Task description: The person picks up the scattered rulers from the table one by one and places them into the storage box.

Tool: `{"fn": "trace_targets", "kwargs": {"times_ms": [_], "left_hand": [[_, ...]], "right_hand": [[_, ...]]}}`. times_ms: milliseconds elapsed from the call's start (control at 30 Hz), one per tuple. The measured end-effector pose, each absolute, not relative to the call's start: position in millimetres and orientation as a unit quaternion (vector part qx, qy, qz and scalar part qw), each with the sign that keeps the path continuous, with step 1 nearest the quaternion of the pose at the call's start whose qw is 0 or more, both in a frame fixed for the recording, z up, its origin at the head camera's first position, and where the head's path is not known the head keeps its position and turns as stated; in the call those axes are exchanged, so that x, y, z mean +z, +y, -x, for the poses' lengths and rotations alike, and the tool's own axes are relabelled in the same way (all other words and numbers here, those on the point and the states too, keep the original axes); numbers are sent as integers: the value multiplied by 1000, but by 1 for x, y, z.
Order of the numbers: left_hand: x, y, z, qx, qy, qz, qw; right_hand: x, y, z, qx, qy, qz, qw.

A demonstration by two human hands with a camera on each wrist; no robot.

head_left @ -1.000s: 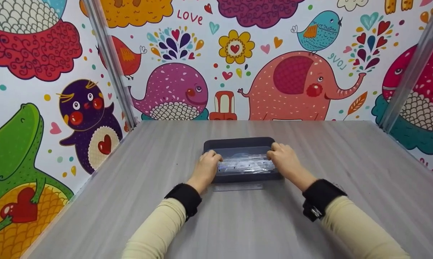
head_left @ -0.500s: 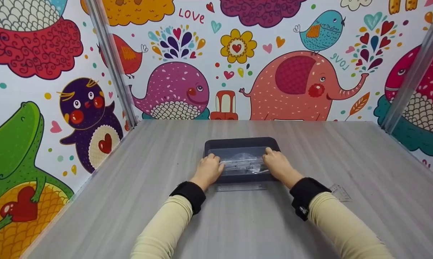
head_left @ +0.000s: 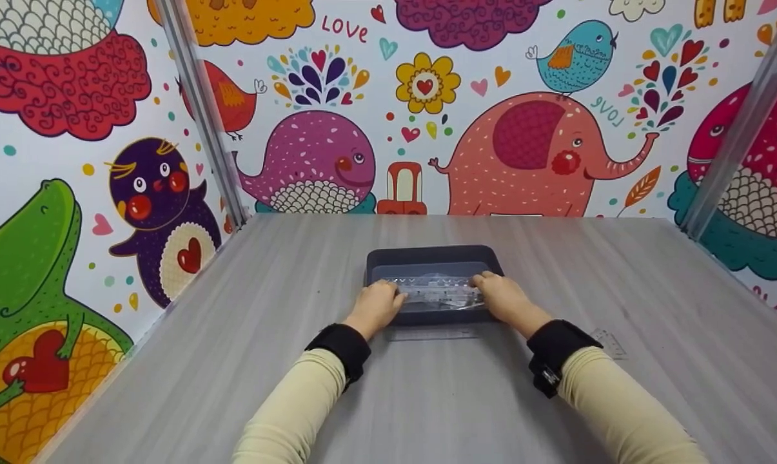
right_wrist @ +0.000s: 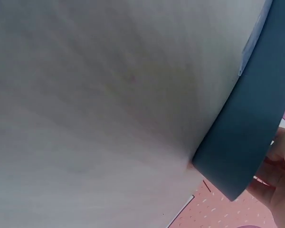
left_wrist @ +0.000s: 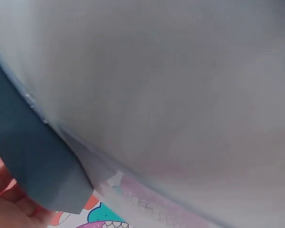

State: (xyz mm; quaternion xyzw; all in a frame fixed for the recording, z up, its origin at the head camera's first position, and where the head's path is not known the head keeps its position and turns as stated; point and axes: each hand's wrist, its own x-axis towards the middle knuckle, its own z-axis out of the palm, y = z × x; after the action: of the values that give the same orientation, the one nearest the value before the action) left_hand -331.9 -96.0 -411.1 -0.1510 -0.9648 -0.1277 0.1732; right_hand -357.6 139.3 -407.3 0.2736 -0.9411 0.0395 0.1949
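As both hands pinch a clear plastic bag (head_left: 436, 293) over the dark tray (head_left: 432, 254), left hand (head_left: 376, 305) at 9 o'clock, right hand (head_left: 505, 298) at 3; uneven grip could let the slippery film slide out.

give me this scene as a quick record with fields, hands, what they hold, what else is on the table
left hand: grips the left end of a clear plastic bag
right hand: grips the bag's right end
bag: lies across a dark tray, holds something with small dark marks, too blurred to name
tray: sits mid-table
clear ruler: flat on the table, just in front of the tray
clear set square: on the table by the right wrist
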Motion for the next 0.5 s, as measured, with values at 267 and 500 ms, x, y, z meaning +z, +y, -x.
{"fn": "trace_targets", "kwargs": {"times_ms": [267,500], "left_hand": [[-393,-98,316,-161,-964,112,181],[-387,-108,288,-123,-974,68,179]], "right_hand": [[-398,158,343,135,-900,-304,281],[-394,186,310,149,-926,-308,158]]}}
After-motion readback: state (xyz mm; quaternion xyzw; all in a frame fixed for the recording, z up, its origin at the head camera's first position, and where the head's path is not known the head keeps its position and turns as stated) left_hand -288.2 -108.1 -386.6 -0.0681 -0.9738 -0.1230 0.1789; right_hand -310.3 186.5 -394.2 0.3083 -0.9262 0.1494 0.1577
